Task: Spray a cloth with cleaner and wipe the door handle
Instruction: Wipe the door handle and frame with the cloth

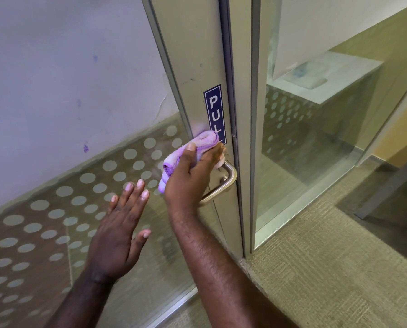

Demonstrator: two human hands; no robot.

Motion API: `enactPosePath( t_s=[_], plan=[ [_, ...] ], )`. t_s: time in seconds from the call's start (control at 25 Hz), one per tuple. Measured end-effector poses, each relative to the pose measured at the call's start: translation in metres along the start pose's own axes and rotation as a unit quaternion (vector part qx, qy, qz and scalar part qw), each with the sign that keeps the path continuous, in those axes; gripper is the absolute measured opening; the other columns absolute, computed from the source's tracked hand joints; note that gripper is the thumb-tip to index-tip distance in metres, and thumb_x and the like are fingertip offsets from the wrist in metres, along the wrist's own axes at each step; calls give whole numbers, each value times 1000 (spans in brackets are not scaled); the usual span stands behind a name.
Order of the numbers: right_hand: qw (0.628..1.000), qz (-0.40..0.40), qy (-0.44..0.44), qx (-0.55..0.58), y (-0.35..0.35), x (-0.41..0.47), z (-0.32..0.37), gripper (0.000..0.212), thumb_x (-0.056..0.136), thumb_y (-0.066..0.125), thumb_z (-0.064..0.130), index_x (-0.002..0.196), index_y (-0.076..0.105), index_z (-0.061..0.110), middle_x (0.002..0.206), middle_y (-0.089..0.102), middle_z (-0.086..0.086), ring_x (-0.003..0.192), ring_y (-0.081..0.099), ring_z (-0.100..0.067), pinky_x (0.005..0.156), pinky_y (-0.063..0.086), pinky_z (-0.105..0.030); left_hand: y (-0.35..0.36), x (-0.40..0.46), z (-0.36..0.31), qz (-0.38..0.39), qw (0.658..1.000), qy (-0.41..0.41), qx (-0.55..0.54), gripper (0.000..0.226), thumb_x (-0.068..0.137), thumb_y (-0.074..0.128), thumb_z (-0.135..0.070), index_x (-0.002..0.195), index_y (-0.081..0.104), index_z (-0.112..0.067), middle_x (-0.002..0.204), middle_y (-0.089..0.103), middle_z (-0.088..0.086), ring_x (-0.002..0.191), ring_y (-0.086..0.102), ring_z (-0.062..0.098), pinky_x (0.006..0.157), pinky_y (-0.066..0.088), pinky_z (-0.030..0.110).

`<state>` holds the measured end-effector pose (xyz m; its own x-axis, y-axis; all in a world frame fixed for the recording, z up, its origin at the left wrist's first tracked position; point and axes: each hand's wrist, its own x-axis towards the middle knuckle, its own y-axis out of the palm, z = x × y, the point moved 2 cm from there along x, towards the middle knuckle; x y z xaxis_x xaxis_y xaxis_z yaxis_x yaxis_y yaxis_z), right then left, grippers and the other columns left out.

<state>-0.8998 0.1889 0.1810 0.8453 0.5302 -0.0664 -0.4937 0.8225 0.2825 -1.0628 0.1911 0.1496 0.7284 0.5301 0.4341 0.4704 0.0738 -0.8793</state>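
Note:
A folded purple cloth [197, 144] is gripped in my right hand [193, 174], pressed against the upper end of the brushed metal door handle [228, 178]. The handle is a bent bar on the aluminium door frame [197, 55], just below a blue PULL sticker [214, 110]. My hand and the cloth hide the handle's top part. My left hand [124, 230] hovers flat with fingers spread, close to the door's glass at lower left; whether it touches the glass I cannot tell. No spray bottle is in view.
The door's glass panel [55, 221] carries a frosted band with dots. To the right stands a second glass pane [316, 138] in its own frame, with a counter behind it. Beige carpet [328, 280] covers the floor at right.

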Motion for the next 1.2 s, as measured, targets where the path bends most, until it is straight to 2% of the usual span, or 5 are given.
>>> enactPosePath(
  t_s=[0.08, 0.44, 0.8, 1.04, 1.2],
  plan=[
    [999, 37, -37, 1, 2, -2, 4, 79, 99, 53, 36, 157, 6, 10, 167, 0, -3, 152, -5, -11, 109, 4, 3, 1, 0, 0, -2, 1000, -1, 2, 59, 103, 22, -51, 157, 8, -31, 166, 5, -15, 153, 9, 16, 123, 9, 36],
    [951, 67, -264, -144, -12, 10, -5, 72, 91, 58, 2, 153, 22, 5, 163, 17, -10, 153, 10, -24, 124, 8, -26, 2, -2, 0, -8, 1000, 1, 1, 59, 103, 22, -50, 157, 7, -30, 165, 5, -16, 153, 8, 15, 123, 8, 35],
    [998, 33, -50, -21, -16, 4, -16, 61, 98, 52, 6, 154, 26, 9, 163, 24, -3, 150, 16, -9, 112, 9, 0, 4, -5, 3, -17, 1000, 11, -6, 59, 103, 24, -50, 157, 9, -29, 166, 8, -14, 152, 11, 18, 123, 10, 36],
    [962, 102, -248, -42, -43, 7, -4, 61, 96, 52, 3, 151, 25, 3, 159, 29, -16, 150, 26, -25, 122, 24, -31, -2, 2, -16, -46, 998, 22, -36, 62, 102, 27, -50, 157, 15, -23, 164, 18, -11, 151, 20, 21, 123, 12, 37],
    [878, 188, -432, -88, -66, 1, -4, 60, 95, 50, 2, 149, 25, -3, 159, 25, -13, 150, 22, -33, 121, 27, -48, -11, 35, -50, -129, 969, -54, -202, 70, 100, 30, -59, 145, 42, -7, 149, 50, -9, 137, 47, 19, 114, 34, 47]
  ],
)
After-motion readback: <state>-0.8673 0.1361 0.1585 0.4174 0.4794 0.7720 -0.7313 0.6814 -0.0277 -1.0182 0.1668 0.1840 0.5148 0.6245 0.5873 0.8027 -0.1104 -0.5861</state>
